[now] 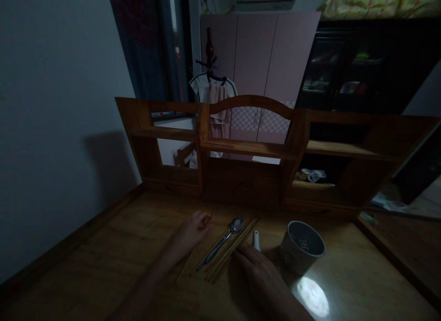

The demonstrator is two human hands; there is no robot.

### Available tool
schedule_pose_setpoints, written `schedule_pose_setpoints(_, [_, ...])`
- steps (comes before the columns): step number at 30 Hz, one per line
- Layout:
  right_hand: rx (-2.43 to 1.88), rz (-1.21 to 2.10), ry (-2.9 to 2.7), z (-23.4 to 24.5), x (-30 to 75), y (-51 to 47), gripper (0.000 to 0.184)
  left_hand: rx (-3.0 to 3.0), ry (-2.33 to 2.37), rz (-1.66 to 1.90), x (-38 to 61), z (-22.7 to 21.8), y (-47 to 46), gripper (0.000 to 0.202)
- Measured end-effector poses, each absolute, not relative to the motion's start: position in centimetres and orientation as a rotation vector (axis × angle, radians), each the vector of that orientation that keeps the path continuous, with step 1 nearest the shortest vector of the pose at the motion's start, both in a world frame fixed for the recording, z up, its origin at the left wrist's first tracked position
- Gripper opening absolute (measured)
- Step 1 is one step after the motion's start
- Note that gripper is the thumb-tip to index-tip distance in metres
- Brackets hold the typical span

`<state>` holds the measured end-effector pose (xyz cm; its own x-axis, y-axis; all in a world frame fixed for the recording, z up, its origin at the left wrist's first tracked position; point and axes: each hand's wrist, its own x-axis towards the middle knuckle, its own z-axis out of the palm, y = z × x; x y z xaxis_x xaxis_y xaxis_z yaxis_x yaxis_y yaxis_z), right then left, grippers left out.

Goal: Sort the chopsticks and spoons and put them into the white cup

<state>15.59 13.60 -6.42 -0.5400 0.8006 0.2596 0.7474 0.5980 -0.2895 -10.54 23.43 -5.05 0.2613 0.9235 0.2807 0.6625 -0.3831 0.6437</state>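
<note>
On the wooden desk [103, 266] lie a metal spoon [225, 238] and a bundle of wooden chopsticks [231, 254], side by side and slanted. My left hand [193, 231] rests left of the spoon, fingers curled at the far end of a chopstick; whether it grips one is unclear. My right hand [258, 270] lies flat on the desk, fingers stretched out, its fingertips touching the near side of the chopsticks. A small white handle [257, 240] pokes out just beyond my right hand. A grey perforated utensil holder [302, 252] lies tipped on its side to the right.
A wooden desk hutch [248, 146] with shelves stands along the back edge. A plastic bag [312, 174] sits in its right compartment. The wall [51, 128] borders the desk on the left. A bright light spot [312, 295] falls near the holder. Wardrobes and hanging clothes stand behind.
</note>
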Motion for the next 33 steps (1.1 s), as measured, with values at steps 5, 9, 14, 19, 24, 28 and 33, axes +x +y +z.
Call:
schedule_pose_setpoints(5, [-1.24, 0.156, -2.488, -6.6, 15.7, 13.8, 0.067, 1.926, 1.736, 0.998, -12.9, -6.8, 25.9, 0.024])
schedule_pose_setpoints(9, [-1.269, 0.137, -2.477, -6.5, 15.7, 13.7, 0.066, 1.859, 1.587, 0.927, -12.7, -7.3, 25.4, 0.032])
schedule_pose_setpoints(14, [-1.237, 0.16, -2.476, -6.1, 15.5, 13.6, 0.061, 1.931, 1.517, 0.778, -10.9, -6.7, 23.6, 0.023])
schedule_pose_setpoints(19, [-1.242, 0.163, -2.448, -5.9, 15.4, 13.7, 0.057, 1.958, 1.45, 0.783, -9.9, -6.5, 23.0, 0.018])
schedule_pose_setpoints(24, [-1.232, 0.14, -2.463, -6.4, 15.5, 13.8, 0.058, 1.93, 1.41, 0.769, -9.0, -6.6, 22.8, 0.02])
schedule_pose_setpoints(28, [-1.23, 0.109, -2.473, -6.8, 15.5, 14.0, 0.059, 1.883, 1.386, 0.755, -8.3, -6.3, 22.5, 0.024])
schedule_pose_setpoints(33, [-1.216, 0.078, -2.472, -7.2, 15.5, 14.2, 0.059, 1.929, 1.369, 0.752, -7.7, -6.8, 22.3, 0.027])
